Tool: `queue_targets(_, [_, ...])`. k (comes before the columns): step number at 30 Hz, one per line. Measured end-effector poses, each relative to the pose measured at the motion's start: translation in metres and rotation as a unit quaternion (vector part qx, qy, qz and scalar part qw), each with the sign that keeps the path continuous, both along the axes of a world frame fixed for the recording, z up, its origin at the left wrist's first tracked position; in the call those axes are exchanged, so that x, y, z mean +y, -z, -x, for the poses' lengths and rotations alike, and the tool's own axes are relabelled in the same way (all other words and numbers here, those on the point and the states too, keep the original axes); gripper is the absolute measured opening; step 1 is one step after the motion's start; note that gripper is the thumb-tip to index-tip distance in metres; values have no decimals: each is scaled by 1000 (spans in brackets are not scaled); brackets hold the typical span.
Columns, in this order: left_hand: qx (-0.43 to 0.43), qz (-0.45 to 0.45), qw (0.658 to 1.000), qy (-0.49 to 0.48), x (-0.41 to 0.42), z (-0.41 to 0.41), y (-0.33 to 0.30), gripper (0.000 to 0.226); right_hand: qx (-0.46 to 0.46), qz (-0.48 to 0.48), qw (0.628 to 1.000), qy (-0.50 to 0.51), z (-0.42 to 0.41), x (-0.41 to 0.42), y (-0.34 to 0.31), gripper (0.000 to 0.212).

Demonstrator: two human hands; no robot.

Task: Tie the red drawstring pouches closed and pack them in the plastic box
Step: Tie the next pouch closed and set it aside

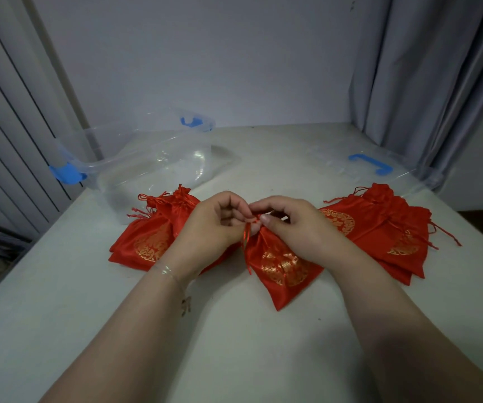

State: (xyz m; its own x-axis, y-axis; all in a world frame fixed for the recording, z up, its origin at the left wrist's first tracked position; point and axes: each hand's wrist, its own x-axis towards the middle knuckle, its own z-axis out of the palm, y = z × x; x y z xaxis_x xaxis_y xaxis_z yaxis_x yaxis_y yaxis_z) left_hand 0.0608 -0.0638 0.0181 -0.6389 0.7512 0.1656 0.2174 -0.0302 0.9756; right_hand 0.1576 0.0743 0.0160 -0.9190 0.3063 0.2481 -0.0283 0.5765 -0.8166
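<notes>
Right now both hands are working at the gathered neck of one red pouch lying in the middle of the desk. The left hand is closing its grip on the drawstring, whose loose ends are hanging down over the fabric, while the right hand is pinching the cord at the bunched mouth with thumb and forefinger. Whether a knot is already forming is hidden between the fingers.

Judging by the layout, the job is sitting at an early stage. A pile of pouches is lying just left of the hands and another pile is waiting on the right; which pile is already tied is hard to tell.

Beyond the left pile, the clear plastic box with blue latches is standing open and appears to be holding no pouches. Its lid is lying apart, at the far right.
</notes>
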Motion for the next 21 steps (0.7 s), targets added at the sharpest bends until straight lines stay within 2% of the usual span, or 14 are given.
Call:
queue_targets(3, [21, -22, 999, -18, 1, -1, 0, 21, 29, 87, 995, 46, 3, 1, 2, 20])
queue_targets(6, [120, -17, 991, -59, 2, -3, 1, 21, 29, 120, 990, 61, 4, 1, 3, 21])
queue_targets(10, [237, -23, 962, -131, 3, -4, 5, 20, 22, 149, 987, 52, 4, -4, 2, 15])
queue_targets(15, [382, -56, 910, -151, 5, -2, 10, 15, 32, 165, 986, -3, 3, -9, 1, 26])
queue_targets(17, [410, -61, 896, -158, 5, 0, 13, 15, 29, 164, 986, -11, 3, -9, -1, 24])
queue_targets(21, [400, -73, 897, -173, 7, 2, 15, 16, 53, 158, 986, 13, 5, -5, 0, 16])
